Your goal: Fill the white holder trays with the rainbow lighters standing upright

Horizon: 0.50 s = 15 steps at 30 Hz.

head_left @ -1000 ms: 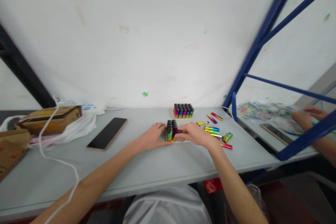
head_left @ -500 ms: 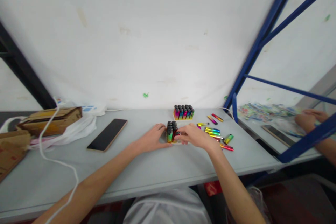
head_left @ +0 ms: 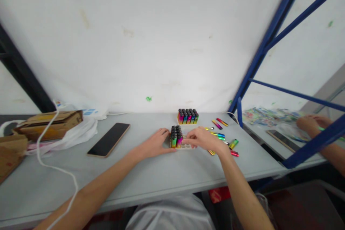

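Observation:
A pale tray with holes sits in front of me, with several black-topped, rainbow-coloured lighters upright in its left part. My left hand is closed around the tray's left end, thumb at the front and fingers behind. Over the holes, just right of the standing lighters, is my right hand. Its fingers are slightly bent and apart, and no lighter shows in them. Farther back, against the wall, stands a block of upright lighters. Loose lighters lie scattered right of my right hand, which partly hides some.
A phone lies to the left. Beyond it are cardboard boxes, a white plastic bag and a white cable. A blue metal frame rises at the right; past it appear another person's hands and a phone.
The lighter under my right fingers now stands upright in the front of the tray beside a green one. My right hand has drawn slightly away from it. The left hand keeps its place.

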Available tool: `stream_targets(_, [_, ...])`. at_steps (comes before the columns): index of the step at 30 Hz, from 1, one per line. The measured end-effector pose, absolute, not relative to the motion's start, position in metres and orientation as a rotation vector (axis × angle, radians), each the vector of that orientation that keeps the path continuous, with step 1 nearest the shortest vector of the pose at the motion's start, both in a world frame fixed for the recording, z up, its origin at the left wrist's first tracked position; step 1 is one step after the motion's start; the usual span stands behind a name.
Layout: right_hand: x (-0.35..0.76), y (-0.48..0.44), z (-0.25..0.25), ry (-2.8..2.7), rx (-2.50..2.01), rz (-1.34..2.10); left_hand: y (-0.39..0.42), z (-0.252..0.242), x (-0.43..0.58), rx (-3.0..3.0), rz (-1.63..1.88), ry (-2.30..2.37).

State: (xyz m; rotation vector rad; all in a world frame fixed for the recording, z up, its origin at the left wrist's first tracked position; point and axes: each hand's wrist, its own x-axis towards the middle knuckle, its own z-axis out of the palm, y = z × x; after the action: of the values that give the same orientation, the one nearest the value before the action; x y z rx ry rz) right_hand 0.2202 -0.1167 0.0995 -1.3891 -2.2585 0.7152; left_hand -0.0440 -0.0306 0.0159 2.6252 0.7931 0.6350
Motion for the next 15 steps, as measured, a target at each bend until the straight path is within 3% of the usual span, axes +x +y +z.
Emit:
stream_targets(5, [0.258,-0.122,0.114,-2.168,-1.476,0.409,-0.03,0.015,-0.044,2.635,0.637,0.802])
stream_targets(15, [0.286,-0.109,0.106,-1.964,-1.751,0.381,-0.027,0.021,-0.05,2.623,0.601,0.814])
